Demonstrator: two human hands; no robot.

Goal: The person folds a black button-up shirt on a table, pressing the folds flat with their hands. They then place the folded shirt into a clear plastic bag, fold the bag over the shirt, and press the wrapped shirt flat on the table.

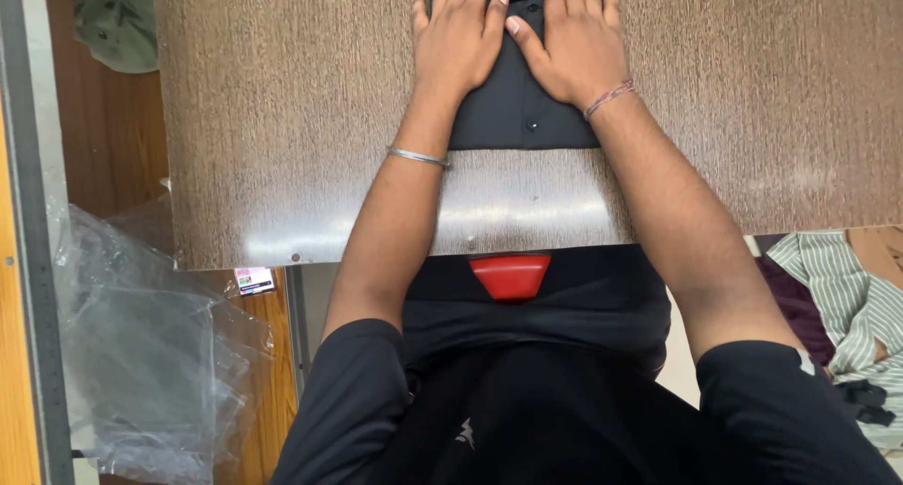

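Observation:
A folded black buttoned shirt (513, 109) lies on the brown wood-grain table (282, 118), running off the top edge of the view. My left hand (458, 33) rests flat on its left half, fingers spread, a thin metal bangle on the wrist. My right hand (576, 38) presses flat on the right half, a thread band around the wrist. The two thumbs nearly meet over the shirt's button line. Neither hand grips anything.
A red handle-like piece (511, 275) sits under the table's near edge. Clear plastic bags (141, 353) lie at the lower left beside a grey metal rail. A green garment (118, 19) is at the top left, a striped shirt (851, 306) at the right.

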